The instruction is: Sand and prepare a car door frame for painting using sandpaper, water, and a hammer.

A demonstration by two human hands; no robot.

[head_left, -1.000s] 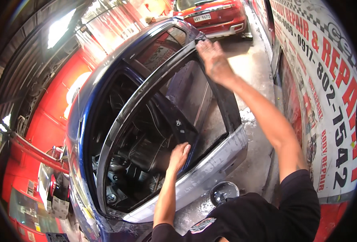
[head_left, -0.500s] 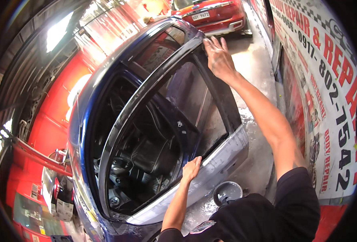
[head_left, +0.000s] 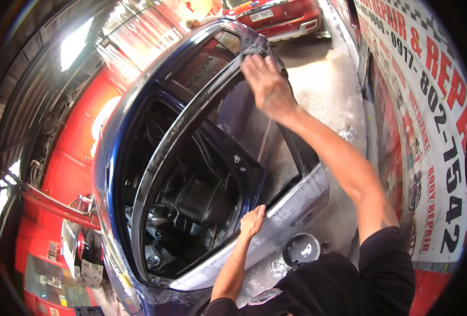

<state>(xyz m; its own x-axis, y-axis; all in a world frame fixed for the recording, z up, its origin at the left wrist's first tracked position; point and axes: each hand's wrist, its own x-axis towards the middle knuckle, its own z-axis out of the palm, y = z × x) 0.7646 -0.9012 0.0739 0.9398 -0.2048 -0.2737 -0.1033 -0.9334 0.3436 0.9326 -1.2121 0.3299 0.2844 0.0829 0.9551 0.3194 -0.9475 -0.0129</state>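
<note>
A car door with a grey, patchy lower panel and a dark window frame stands swung out from a dark blue car. My left hand is closed over the door's sill at the bottom of the window opening. High on the frame, near its upper rear corner, my right hand lies with fingers stretched out, slightly blurred. Whether anything is under its palm is hidden. Through the opening the seat and steering wheel show.
A dark bucket with liquid stands on the wet floor beside the door. A red vehicle is parked beyond the car. A printed banner lines the wall at right; another red vehicle is at lower left.
My right hand has slid left along the top of the door frame, away from the rear corner. My left hand keeps its place on the sill. The view has shifted slightly.
</note>
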